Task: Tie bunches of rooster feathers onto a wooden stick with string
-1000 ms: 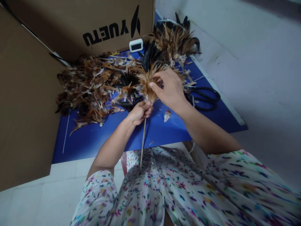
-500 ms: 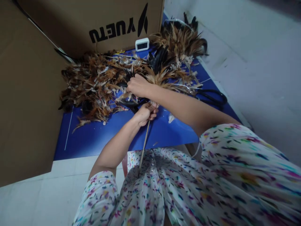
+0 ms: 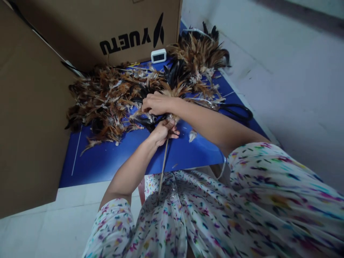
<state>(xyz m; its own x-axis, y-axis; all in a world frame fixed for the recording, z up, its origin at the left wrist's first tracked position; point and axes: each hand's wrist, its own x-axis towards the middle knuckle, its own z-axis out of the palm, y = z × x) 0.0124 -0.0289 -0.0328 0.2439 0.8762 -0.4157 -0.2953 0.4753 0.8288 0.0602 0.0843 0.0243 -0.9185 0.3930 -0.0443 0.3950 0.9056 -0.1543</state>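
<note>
My left hand [image 3: 164, 132] is closed round the upper part of a thin wooden stick [image 3: 164, 157], its thumb and index finger pinched near the feathered end. The stick slants down over the table's front edge to my clothes. Brown and black feathers [image 3: 176, 86] fan out beyond my hands, so it looks like a feather duster. My right hand [image 3: 156, 103] is just above the left, with fingers curled down among the feathers; whatever they pinch is hidden. Dark feathers [image 3: 146, 122] lie beside my left hand.
A wide pile of loose brown feathers [image 3: 99, 96] covers the left of the blue table [image 3: 193, 154]. A feather bundle [image 3: 201, 46] lies at the back right. Cardboard [image 3: 80, 28] walls the back and left. A small white digital clock [image 3: 158, 56] and a black looped cord [image 3: 238, 111] are there too.
The view has shifted slightly. My right hand has come a little lower, towards my left hand, and its fingers point more downward. My left hand keeps its hold on the stick.
</note>
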